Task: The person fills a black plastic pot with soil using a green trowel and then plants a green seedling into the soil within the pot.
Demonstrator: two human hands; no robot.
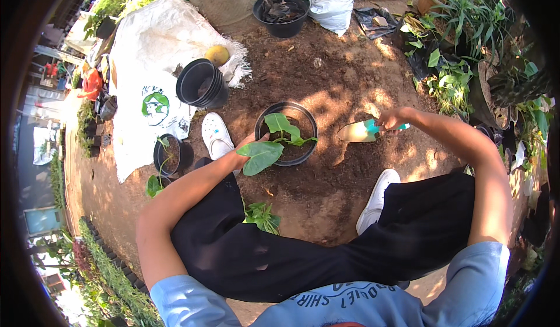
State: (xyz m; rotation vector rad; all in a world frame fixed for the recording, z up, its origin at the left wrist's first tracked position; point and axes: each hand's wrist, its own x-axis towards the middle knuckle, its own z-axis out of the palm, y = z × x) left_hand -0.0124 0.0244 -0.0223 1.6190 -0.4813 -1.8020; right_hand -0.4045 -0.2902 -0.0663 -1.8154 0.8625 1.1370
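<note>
A black plant pot (315,121) stands on the soil between my feet, with dark soil and a young plant with broad green leaves (261,156) in it. My left hand (249,144) is closed on the pot's left rim, a finger or thumb showing inside it; a large leaf covers much of the hand. To the right of the pot, my right hand (394,119) is closed around the turquoise handle of a trowel (357,132). The trowel's blade points left, close over the loose soil, and looks soil-coloured.
Stacked black pots (201,85) lie tilted on a white woven sack (140,53), beside a yellowish round fruit (217,55). A small potted plant (169,155) stands left of my white shoe (217,134). A black tub (282,15) is at the back; leafy plants (461,23) line the right.
</note>
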